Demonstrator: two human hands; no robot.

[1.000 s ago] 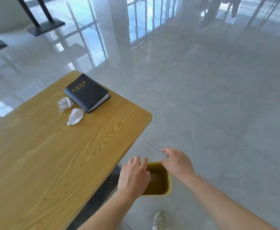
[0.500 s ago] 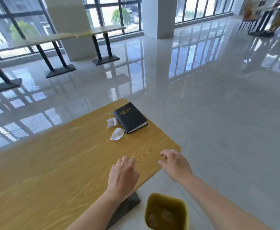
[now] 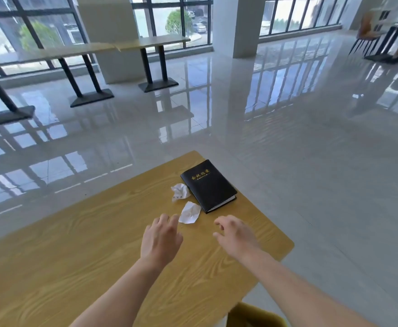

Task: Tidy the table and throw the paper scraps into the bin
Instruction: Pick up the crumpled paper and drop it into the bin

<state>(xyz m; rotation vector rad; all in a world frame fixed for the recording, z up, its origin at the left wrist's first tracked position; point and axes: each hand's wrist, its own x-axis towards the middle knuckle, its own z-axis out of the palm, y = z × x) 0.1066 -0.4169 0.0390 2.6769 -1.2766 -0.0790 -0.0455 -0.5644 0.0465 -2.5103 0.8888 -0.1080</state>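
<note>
- Wood-grain laminate in a yellow-brown tone forms the rectangular desk [image 3: 75,267], on which everything to be tidied is carried. The items are gathered toward its far corner.
- On the glossy grey tiled floor [image 3: 311,185], just beside the desk's near right edge, the olive-yellow plastic bin [image 3: 255,315] is seen only by its rim at the bottom of the view. It is judged to be set there so that scraps need only a short carry off the desk.
- A black rectangular hardcover notebook [image 3: 208,185] with gold lettering is laid flat and closed, askew to the desk edges. This suggests it is to be straightened rather than binned.
- The left hand [image 3: 161,239] is held over the desk, palm down, fingers loosely extended and grasping nothing. Its fingertips are just beside the nearer scrap, apparently placed for a pick-up.
- The right hand [image 3: 236,234] is likewise released and empty, fingers slightly curled, near the notebook's near corner.
- The nearer crumpled white paper scrap [image 3: 189,212] lies on the desk by the notebook's near end. Whether the two touch cannot be told.
- The farther crumpled white paper scrap [image 3: 180,191] lies close against the notebook's left edge. Neither scrap has been put in the bin yet.
</note>
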